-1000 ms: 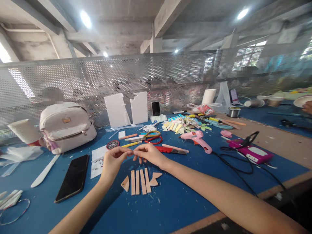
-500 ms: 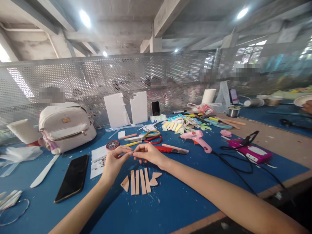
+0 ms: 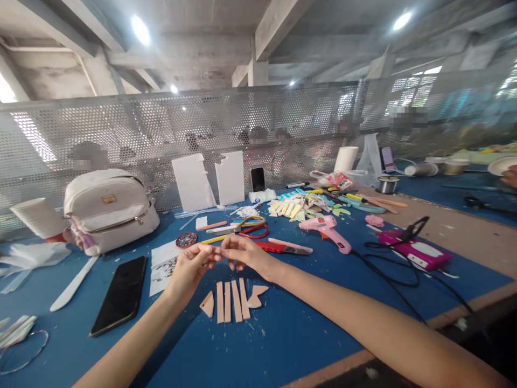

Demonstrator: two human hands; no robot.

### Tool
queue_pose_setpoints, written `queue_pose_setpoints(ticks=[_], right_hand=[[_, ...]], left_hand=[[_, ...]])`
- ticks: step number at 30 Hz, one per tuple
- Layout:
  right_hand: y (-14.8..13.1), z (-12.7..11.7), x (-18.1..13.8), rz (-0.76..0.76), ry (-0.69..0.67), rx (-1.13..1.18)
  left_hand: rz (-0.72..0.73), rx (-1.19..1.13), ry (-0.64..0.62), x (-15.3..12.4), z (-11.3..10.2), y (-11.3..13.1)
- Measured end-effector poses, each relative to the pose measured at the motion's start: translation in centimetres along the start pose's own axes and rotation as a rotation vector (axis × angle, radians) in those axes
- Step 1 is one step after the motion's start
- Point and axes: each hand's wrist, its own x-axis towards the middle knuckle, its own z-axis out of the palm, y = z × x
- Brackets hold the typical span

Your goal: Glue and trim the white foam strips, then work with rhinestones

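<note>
My left hand (image 3: 193,267) and my right hand (image 3: 242,253) meet fingertip to fingertip above the blue table (image 3: 283,334). Both pinch something tiny between thumb and forefinger; it is too small to name. Just below them lie several peach-coloured foam strips and cut pieces (image 3: 232,300) in a row on the table. A small round dish of dark bits (image 3: 186,240) sits just behind my left hand. A red utility knife (image 3: 283,248) lies right of my right hand.
A black phone (image 3: 120,293) and a printed sheet (image 3: 163,261) lie to the left, a beige backpack (image 3: 109,210) behind them. Scissors (image 3: 250,226), a pink glue gun (image 3: 325,229), a magenta device with black cable (image 3: 416,253) and coloured foam scraps (image 3: 302,207) lie further back. People sit behind the perforated metal screen (image 3: 141,140).
My hands stay pinched together and have barely shifted; my left hand's fingers have curled in a little more.
</note>
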Motion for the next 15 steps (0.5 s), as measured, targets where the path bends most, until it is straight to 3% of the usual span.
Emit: queue_pose_setpoints(ticks=[15], right_hand=[[0.74,-0.27,0.27,-0.132,-0.139,-0.073]], left_hand=[[-0.028,-0.153,0.061,0.08,-0.01,-0.38]])
